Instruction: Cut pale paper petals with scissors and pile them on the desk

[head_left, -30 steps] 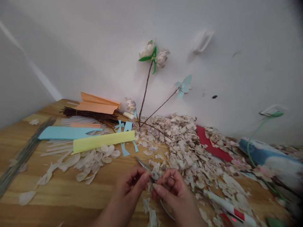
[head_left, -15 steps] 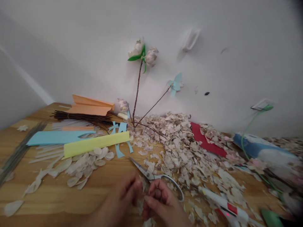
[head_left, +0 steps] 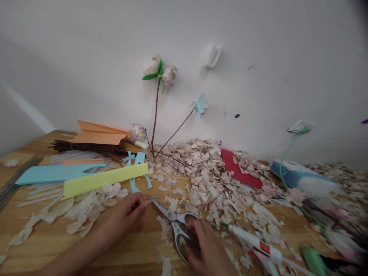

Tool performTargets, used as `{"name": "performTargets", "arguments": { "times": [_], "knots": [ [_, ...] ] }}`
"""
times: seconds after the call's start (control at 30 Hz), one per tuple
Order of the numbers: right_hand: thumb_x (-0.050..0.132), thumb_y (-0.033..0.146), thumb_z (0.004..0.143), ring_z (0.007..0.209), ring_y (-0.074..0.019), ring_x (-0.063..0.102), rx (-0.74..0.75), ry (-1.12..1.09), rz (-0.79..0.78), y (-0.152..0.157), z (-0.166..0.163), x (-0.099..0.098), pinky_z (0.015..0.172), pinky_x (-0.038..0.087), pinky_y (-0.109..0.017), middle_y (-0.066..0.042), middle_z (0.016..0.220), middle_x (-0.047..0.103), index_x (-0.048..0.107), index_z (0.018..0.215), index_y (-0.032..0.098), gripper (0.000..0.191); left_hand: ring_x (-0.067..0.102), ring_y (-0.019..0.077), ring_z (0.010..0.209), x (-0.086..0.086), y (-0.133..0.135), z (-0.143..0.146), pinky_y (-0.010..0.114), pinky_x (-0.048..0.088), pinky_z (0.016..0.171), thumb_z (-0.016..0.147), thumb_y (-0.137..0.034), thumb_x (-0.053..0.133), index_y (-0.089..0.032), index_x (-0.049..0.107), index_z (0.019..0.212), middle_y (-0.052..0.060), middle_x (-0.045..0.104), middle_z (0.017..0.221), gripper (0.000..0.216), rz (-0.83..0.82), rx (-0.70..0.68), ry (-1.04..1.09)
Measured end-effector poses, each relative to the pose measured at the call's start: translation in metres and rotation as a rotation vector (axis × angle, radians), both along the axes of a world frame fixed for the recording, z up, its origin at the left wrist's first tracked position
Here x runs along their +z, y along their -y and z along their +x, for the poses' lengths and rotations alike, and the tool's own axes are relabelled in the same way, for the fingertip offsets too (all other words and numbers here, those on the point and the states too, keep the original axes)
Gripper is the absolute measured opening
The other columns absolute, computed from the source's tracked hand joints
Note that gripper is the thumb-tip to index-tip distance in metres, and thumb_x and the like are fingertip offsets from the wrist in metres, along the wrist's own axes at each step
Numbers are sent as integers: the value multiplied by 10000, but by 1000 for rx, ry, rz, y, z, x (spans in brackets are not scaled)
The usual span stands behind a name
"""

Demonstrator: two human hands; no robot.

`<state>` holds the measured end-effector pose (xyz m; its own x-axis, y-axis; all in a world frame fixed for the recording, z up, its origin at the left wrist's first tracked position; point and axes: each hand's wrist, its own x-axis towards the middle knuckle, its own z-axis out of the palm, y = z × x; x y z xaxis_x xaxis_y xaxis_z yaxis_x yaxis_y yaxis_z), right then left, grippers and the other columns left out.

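Note:
A pair of metal scissors (head_left: 171, 216) lies low on the wooden table, its tip pointing away and to the left. My right hand (head_left: 208, 249) is at the handle rings, with fingers and thumb curled round them. Just left of the scissors' tip, my left hand (head_left: 130, 211) is closed, its fingertips drawn together. Whatever it may hold is hidden or too small to make out. Pale dried petals (head_left: 165, 226) lie beside the blades and below them. Larger pale oval petals (head_left: 92, 207) are spread left of my left hand.
Behind stand stemmed flowers (head_left: 156, 111) beside a heap of petal scraps (head_left: 201, 165). Yellow paper (head_left: 106, 179), blue paper (head_left: 60, 172) and a bundle of brown twigs (head_left: 89, 146) lie left. A white glue gun (head_left: 255, 242) and red paper (head_left: 241, 168) are at right.
My hands have moved apart, the left one going left. My right hand has gone from near the left hand to the scissors' handles. The whole view has shifted slightly.

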<state>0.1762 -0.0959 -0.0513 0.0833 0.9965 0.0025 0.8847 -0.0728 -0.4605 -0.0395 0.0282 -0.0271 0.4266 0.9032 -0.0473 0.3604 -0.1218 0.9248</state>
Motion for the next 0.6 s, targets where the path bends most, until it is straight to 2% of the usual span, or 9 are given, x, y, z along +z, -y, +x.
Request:
{"name": "performTargets", "arguments": {
  "times": [0.07, 0.13, 0.23, 0.33, 0.4, 0.47, 0.53, 0.6],
  "knots": [
    [488, 11, 625, 973, -233, 545, -28, 26, 8, -2, -5, -4, 853, 436, -350, -84, 1020, 576, 538, 1023, 172, 432, 601, 204, 701, 2, 4, -1, 279, 470, 668, 664, -374, 629, -236, 588, 707, -15, 651, 700, 150, 32, 17, -4],
    [457, -9, 619, 984, -253, 536, -79, 53, 21, -5, -10, -9, 867, 431, -382, -105, 1026, 567, 538, 1049, 154, 468, 625, 230, 784, 3, 8, -1, 304, 481, 726, 616, -329, 666, -252, 610, 789, -2, 681, 778, 198, 60, 38, 0],
    [456, -22, 589, 955, -280, 540, -156, 65, 39, -8, -14, -12, 849, 436, -413, -130, 980, 571, 561, 1012, 116, 457, 632, 249, 858, 2, 12, 5, 346, 477, 794, 633, -280, 653, -261, 617, 834, 14, 692, 834, 205, 95, 71, -3],
    [473, -1, 585, 945, -272, 561, -176, -38, 75, -7, -7, -8, 852, 441, -396, -139, 974, 585, 589, 990, 90, 430, 631, 254, 889, -1, 15, 13, 375, 483, 811, 680, -276, 632, -243, 605, 877, 42, 683, 907, 202, 103, 82, -11],
    [473, 18, 594, 930, -252, 586, -201, -205, 86, -4, 2, -2, 846, 451, -380, -127, 985, 612, 607, 993, 101, 429, 626, 252, 916, -6, 17, 17, 381, 487, 821, 719, -304, 613, -237, 591, 930, 55, 667, 966, 223, 136, 86, -6],
    [489, 51, 598, 878, -225, 615, -245, -484, 74, 2, 13, 7, 830, 461, -361, -85, 945, 657, 631, 951, 134, 389, 603, 252, 999, -13, 21, 20, 386, 468, 874, 748, -301, 589, -242, 580, 1009, 69, 640, 1077, 268, 216, 35, -30],
    [559, 123, 608, 808, -198, 633, -309, -834, 62, 8, 23, 16, 797, 471, -327, -22, 841, 688, 652, 880, 180, 293, 545, 264, 1118, -23, 27, 23, 400, 428, 942, 746, -244, 582, -251, 568, 1101, 89, 576, 1234, 356, 307, -103, -120],
    [630, 177, 615, 657, -141, 616, -390, -1171, 54, 15, 29, 24, 656, 479, -240, 26, 715, 671, 664, 822, 207, 213, 481, 295, 1200, -36, 36, 27, 436, 394, 981, 707, -181, 603, -249, 559, 1166, 113, 502, 1342, 466, 373, -279, -250]
  ]
}}
